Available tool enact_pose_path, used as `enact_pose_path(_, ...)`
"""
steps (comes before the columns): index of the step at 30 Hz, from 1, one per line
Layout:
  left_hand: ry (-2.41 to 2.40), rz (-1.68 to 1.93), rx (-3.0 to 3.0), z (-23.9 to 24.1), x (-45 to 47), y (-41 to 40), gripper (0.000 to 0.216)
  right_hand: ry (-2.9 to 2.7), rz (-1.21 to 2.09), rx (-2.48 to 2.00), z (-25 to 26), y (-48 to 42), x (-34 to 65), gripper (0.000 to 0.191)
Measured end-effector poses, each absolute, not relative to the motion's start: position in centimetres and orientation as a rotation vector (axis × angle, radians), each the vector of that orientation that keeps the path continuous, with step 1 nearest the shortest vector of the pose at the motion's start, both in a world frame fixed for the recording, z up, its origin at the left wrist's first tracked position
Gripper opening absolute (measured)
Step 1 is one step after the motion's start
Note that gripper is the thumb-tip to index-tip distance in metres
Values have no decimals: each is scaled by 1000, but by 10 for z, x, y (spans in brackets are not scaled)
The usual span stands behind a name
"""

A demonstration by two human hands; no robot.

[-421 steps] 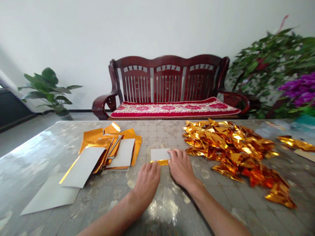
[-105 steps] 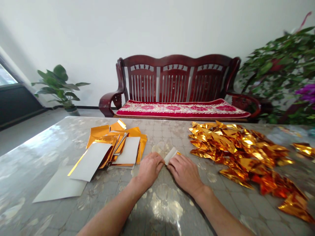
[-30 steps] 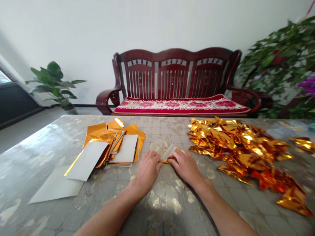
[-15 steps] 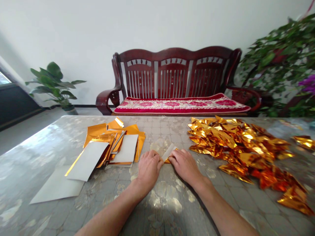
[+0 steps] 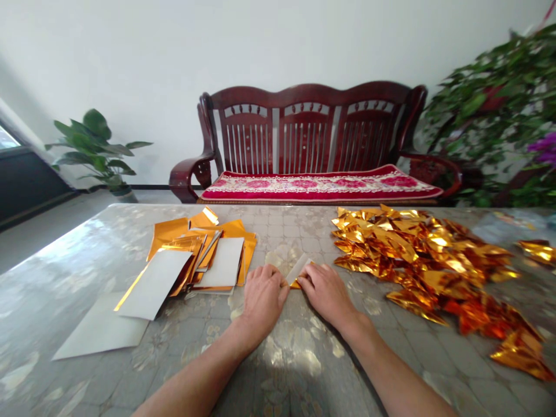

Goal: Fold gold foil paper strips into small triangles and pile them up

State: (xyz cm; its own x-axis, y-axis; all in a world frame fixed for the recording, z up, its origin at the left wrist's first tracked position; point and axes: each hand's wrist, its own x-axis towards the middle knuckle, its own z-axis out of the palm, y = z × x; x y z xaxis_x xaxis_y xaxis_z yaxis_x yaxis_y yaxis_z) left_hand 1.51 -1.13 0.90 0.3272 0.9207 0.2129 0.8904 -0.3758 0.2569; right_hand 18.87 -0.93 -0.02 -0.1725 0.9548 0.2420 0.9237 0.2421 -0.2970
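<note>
The folded paper [image 5: 297, 271] lies on the table [image 5: 295, 365] between our two hands, pale strip slanting away, gold showing at the near edge. Our left hand [image 5: 263, 292] pinches its near-left end, fingers bunched together, while our right hand [image 5: 326, 289] pinches the other side, fingers curled close. We'd call this one partway: folded narrow, no pointed form yet. Off to the right, a big heap of gold shapes [image 5: 412, 249] looks done; over on the left, a loose stack of sheets [image 5: 223, 263] seems left to fold.
</note>
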Motion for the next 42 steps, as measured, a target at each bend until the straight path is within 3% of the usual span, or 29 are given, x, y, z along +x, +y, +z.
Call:
enact_pose_path(23,1771,583,2317,5,16,-9,8,-2094,67,-1784,-1,-10,186,12)
enact_pose_path(29,1678,628,2377,6,16,-12,15,-2100,59,-1804,0,-9,190,14)
enact_pose_path(42,1555,198,2844,9,26,-38,20,-2152,-91,-1901,-3,-8,184,11)
